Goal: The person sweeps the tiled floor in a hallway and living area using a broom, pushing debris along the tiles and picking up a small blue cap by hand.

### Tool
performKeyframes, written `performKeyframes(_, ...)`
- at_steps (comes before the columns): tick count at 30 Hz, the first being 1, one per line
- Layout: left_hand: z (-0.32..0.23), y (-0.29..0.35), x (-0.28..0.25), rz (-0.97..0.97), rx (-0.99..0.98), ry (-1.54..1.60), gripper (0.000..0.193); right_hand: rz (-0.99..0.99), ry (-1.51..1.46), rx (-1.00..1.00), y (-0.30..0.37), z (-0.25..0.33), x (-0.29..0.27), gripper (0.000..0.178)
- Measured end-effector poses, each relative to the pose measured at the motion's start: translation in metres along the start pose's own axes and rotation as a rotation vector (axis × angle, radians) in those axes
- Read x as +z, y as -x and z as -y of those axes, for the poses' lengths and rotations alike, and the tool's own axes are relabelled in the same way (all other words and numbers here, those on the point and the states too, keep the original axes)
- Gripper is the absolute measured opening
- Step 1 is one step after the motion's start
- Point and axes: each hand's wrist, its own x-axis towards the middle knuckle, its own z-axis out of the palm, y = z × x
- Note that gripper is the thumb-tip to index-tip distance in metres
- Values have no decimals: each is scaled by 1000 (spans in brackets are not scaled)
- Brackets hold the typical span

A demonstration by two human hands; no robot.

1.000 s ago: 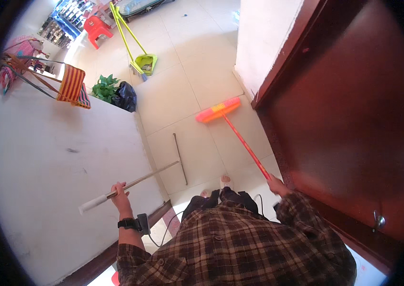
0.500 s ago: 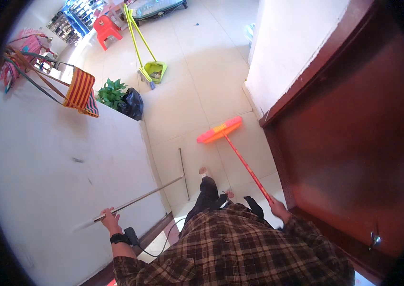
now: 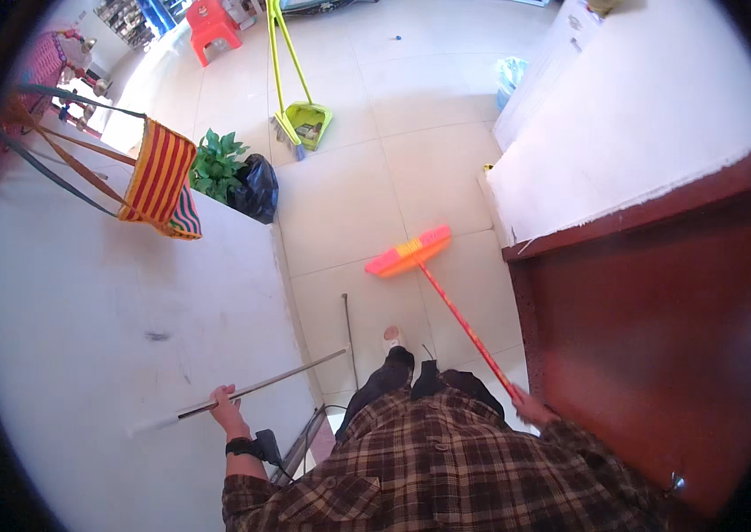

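Note:
My left hand (image 3: 227, 408) is closed around a long metal pole (image 3: 278, 379) near its white-tipped end. At the pole's far end a thin dark crossbar (image 3: 349, 328) lies close to the floor, like a floor squeegee or a mop frame; I cannot tell which. Gripped in my right hand (image 3: 531, 406) is the top of a broom's red patterned handle. The broom head (image 3: 409, 251), pink, orange and yellow, rests on the tiles ahead of my feet.
White wall (image 3: 83, 337) on the left, with a striped bag (image 3: 158, 177) hanging there. A reddish-brown door (image 3: 659, 355) is at the right. Ahead are a potted plant (image 3: 216, 168), a black plastic bag (image 3: 256, 188), a lime-green dustpan (image 3: 309, 124) with a broom, and a red stool (image 3: 211, 28).
I have moved a little forward along the passage, and the view has shifted. Both hands keep their holds; broom and pole travel along with me.

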Motion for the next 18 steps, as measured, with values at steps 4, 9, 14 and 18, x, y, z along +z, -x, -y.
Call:
performKeyframes(4, -16, -16, 31, 58, -11, -14, 20, -37, -180, 30, 41, 29, 0, 52)
performKeyframes(9, -28, -28, 43, 45, -48, -44, 23, -117, 170, -192, -36, 96, -11, 47)
performKeyframes(14, -24, -26, 39, -18, -146, -42, 26, -236, 148, -487, -139, 214, -41, 45)
performKeyframes(18, -10, -23, 8, -100, -272, -29, 28, -249, 241, -588, -192, 274, -35, 44)
